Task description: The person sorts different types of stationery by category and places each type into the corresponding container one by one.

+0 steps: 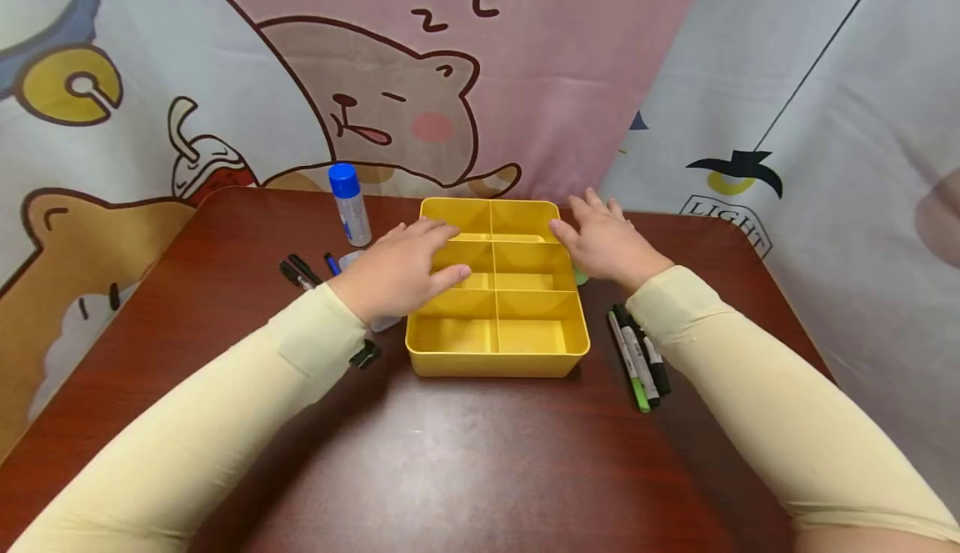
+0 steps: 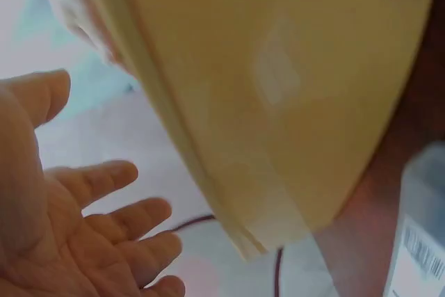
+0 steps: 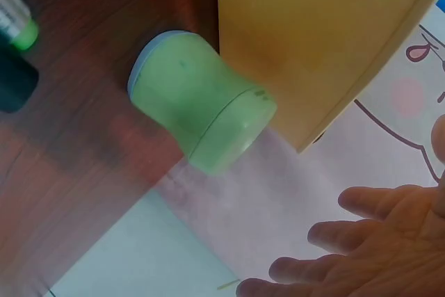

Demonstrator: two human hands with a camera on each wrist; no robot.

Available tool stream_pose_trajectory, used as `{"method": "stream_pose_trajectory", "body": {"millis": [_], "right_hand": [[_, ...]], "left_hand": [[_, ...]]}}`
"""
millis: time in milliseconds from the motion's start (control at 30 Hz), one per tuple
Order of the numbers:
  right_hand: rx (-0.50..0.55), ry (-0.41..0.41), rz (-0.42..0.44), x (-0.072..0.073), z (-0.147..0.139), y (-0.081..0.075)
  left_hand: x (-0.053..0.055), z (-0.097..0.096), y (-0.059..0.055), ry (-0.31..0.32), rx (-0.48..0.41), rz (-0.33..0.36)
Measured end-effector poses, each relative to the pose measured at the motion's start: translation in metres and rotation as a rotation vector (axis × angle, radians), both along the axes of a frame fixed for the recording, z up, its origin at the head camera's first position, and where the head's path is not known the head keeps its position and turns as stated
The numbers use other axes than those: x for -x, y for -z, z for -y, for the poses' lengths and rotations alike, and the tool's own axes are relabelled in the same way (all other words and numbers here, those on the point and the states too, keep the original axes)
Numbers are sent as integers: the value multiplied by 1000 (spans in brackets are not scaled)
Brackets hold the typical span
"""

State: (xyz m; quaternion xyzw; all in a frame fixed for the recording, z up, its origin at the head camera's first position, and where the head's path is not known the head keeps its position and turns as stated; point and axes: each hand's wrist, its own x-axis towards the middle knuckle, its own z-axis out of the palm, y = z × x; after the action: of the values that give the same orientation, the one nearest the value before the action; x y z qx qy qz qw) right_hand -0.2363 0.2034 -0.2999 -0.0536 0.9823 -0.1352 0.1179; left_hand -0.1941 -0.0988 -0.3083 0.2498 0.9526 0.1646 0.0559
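Observation:
A yellow box (image 1: 498, 364) with several compartments stands at the middle of the table, its compartments bare. Over its left rim hovers my left hand (image 1: 401, 269), fingers and thumb spread, holding nothing. In the left wrist view the fingers of the left hand (image 2: 104, 234) are apart from the box wall (image 2: 278, 102). At the far right corner of the box is my right hand (image 1: 611, 240), its fingers extended. The right wrist view shows the right hand (image 3: 368, 241) with nothing in it, and a green waisted container (image 3: 198, 99) upright beside the box.
A clear glue bottle with a blue cap (image 1: 350, 203) stands at the back left. Dark pens (image 1: 300, 272) and a clear plastic item (image 1: 385, 322) lie left of the box. Several markers (image 1: 637, 357) lie on its right. A printed cloth (image 1: 585, 61) hangs behind the table.

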Motion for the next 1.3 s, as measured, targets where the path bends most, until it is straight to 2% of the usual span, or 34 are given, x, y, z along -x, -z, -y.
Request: {"method": "stream_pose_trajectory", "body": {"millis": [133, 300, 533, 733, 867, 967, 1133, 1300], "right_hand": [[0, 6, -12, -2, -3, -2], [5, -16, -31, -3, -7, -3], [17, -23, -44, -5, -11, -8], [47, -21, -65, -8, -20, -9], [45, -22, -69, -9, -26, -7], [49, -21, -59, -10, -29, -5], [45, -18, -48, -11, -31, 3], [43, -24, -41, -11, -31, 10]], "left_hand": [[-24, -2, -3, 71, -11, -15], [-49, -5, -2, 152, -6, -78], [-73, -5, 4, 207, -21, -164], [-90, -5, 15, 236, 1, -263], [-97, -7, 26, 268, 32, -306], [-98, -8, 34, 274, 45, -309], [-98, -7, 43, 270, 41, -299], [-95, -7, 51, 282, 26, -351]]}}
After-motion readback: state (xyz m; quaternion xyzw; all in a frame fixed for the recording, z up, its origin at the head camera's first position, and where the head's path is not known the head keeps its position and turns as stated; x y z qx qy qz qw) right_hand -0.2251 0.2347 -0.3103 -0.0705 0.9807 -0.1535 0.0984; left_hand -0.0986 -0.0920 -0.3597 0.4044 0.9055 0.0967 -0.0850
